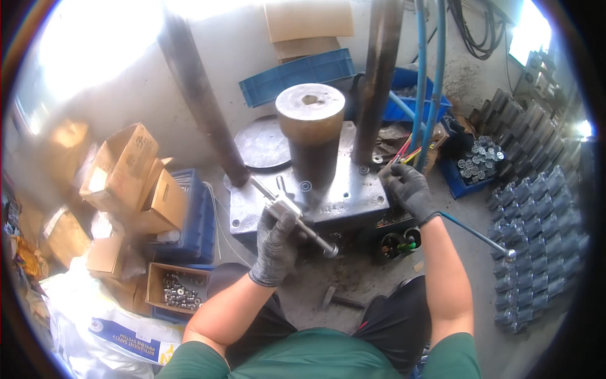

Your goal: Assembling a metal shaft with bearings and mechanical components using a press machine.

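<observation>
Both my hands wear dark grey gloves. My left hand point(278, 237) grips a long silver metal part point(291, 213), a rod with a blocky fitting at its middle, held slanted in front of the press base plate point(353, 189). My right hand point(409, 187) rests at the plate's right edge beside a bundle of coloured wires point(404, 153), fingers curled; I cannot tell whether it holds anything. A thick steel cylinder point(311, 126) stands upright on the plate between two dark columns point(201, 95).
Rows of grey metal parts point(536, 221) cover the floor at right. A blue tray of round fittings point(480, 161) lies behind them. Cardboard boxes point(126, 170), a box of nuts point(180, 287) and a blue crate point(196, 221) crowd the left. A lever with a knob point(486, 240) juts out at right.
</observation>
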{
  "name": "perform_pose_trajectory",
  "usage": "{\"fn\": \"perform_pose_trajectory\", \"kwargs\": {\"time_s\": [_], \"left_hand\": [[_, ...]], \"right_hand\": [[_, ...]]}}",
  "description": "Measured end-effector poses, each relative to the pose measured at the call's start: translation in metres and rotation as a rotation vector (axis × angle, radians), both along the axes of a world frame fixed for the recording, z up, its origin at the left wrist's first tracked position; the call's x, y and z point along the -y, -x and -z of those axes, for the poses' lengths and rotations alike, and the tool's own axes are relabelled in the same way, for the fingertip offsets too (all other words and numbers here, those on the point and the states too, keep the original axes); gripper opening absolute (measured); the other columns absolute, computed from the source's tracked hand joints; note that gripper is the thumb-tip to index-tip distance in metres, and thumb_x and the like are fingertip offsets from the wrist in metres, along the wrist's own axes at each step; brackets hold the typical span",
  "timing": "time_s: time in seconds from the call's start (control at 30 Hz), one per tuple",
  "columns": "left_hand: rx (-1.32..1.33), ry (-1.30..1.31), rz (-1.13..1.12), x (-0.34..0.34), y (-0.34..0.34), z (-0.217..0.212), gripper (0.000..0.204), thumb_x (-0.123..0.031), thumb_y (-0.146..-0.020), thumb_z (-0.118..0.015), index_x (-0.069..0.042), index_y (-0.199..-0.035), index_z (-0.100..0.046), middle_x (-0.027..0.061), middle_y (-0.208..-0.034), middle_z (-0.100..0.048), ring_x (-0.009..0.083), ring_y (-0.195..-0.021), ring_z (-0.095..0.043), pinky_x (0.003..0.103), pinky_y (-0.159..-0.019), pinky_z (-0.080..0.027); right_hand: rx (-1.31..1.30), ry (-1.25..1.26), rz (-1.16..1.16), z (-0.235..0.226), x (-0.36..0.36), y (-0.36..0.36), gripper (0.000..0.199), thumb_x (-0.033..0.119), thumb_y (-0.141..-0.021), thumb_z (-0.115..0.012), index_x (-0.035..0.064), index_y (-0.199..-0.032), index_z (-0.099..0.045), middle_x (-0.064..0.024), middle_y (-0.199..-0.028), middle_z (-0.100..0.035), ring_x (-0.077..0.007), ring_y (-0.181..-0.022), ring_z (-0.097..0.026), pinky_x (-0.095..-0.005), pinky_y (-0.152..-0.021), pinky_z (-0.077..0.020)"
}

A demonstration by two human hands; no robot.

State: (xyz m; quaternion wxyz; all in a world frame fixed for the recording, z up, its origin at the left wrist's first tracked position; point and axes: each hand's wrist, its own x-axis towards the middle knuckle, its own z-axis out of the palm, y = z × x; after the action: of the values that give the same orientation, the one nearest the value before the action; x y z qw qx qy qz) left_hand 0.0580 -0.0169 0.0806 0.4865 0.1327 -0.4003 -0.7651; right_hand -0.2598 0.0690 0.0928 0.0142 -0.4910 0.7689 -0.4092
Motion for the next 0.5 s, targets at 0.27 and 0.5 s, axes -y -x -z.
{"fn": "perform_pose_trajectory", "kwargs": {"time_s": [0.27, 0.5], "left_hand": [[-0.077, -0.159, 0.043, 0.016, -0.043, -0.024, 0.046, -0.022, -0.093, -0.077, -0.005, -0.129, -0.053, 0.0116, -0.102, -0.067, 0.0181, -0.08, -0.067, 0.031, -0.066, -0.057], [-0.09, -0.134, -0.054, 0.017, -0.036, 0.005, 0.035, -0.023, -0.09, -0.077, -0.006, -0.113, -0.057, 0.01, -0.096, -0.069, 0.0219, -0.077, -0.071, 0.029, -0.059, -0.055]], "right_hand": [[0.253, 0.121, -0.122, 0.007, 0.019, 0.011, 0.015, 0.01, -0.094, -0.065, 0.0047, -0.105, -0.073, -0.0109, -0.097, -0.075, -0.0219, -0.09, -0.071, -0.0351, -0.083, -0.055], [0.306, 0.427, -0.02, 0.011, -0.008, 0.001, 0.016, 0.003, -0.086, -0.065, 0.002, -0.1, -0.072, -0.0168, -0.095, -0.075, -0.0279, -0.091, -0.074, -0.0356, -0.082, -0.057]]}}
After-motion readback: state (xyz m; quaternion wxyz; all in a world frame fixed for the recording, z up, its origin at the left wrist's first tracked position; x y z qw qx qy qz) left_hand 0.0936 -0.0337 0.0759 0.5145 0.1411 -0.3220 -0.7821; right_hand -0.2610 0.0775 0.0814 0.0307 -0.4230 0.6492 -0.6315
